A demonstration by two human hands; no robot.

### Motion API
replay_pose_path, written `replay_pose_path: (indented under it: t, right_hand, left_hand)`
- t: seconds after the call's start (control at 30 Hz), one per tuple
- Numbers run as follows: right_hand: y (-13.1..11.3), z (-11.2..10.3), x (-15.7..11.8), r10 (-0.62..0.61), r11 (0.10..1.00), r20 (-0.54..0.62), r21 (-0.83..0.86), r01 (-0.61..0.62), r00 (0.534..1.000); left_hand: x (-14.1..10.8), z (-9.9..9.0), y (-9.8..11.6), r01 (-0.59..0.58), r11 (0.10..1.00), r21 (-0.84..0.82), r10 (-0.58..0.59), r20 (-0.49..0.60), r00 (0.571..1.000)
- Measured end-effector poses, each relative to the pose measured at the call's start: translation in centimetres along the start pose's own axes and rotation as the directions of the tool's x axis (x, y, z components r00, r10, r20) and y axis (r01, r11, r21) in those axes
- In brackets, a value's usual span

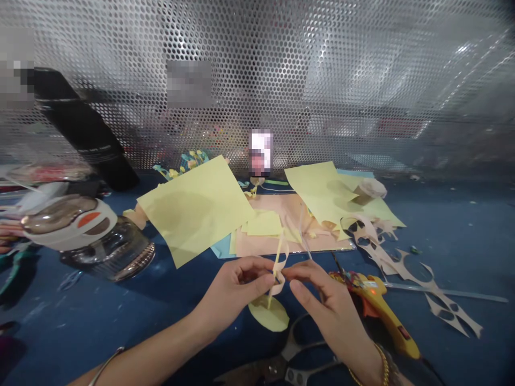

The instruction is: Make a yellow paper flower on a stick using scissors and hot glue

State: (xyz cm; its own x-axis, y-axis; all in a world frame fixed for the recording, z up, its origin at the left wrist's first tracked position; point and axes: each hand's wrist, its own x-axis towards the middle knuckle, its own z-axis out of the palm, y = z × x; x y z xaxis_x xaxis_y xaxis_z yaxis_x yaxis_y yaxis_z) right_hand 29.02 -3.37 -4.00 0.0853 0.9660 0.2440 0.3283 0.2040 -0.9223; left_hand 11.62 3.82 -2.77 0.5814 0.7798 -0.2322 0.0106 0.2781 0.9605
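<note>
My left hand [237,284] pinches a thin yellow stick [278,249] between thumb and fingers, holding it nearly upright. A pale pink paper strip [277,287] curls around the stick at my fingertips. From the other side, the index fingertip of my right hand [322,295] touches the strip; its thumb stays apart from that finger. Below the stick is a yellow paper disc [270,313], and I cannot tell whether the two are joined. Large scissors [277,364] lie under my hands, partly hidden by my right hand.
Yellow paper sheets [197,214] lie beyond my hands, with pink paper [261,249] between them. At right are a yellow glue gun [390,316] and cut paper scraps [396,262]. A glass jar [108,252] stands left. A perforated metal panel [241,53] closes off the back.
</note>
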Motion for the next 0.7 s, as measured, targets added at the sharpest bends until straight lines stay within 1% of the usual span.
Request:
replay_pose_path:
  t: [0.1, 0.27, 0.47, 0.57, 0.7]
  right_hand:
    - [-0.10, 0.06, -0.17, 0.003, 1.000, -0.020, -0.027, -0.004, 1.000]
    - [-0.46, 0.12, -0.39, -0.034, 0.997, -0.022, -0.071, 0.033, 0.999]
    - [-0.27, 0.18, -0.45, -0.039, 0.997, -0.004, -0.068, 0.039, 0.999]
    - [-0.26, 0.23, -0.49, -0.041, 0.997, 0.013, -0.065, 0.041, 0.999]
    - [-0.31, 0.31, -0.62, -0.072, 0.994, -0.001, -0.079, 0.072, 0.997]
  left_hand:
    - [0.03, -0.03, -0.10, 0.003, 1.000, -0.020, -0.003, 0.008, 1.000]
    - [-0.10, 0.20, 0.09, 0.019, 0.999, -0.041, -0.018, 0.028, 0.999]
    - [-0.33, 0.47, -0.15, -0.020, 0.994, -0.110, 0.023, 0.028, 0.999]
    - [-0.35, 0.49, -0.38, -0.049, 0.994, -0.099, 0.053, 0.040, 0.998]
    - [-0.20, 0.46, -0.60, -0.101, 0.994, -0.051, 0.103, 0.049, 0.993]
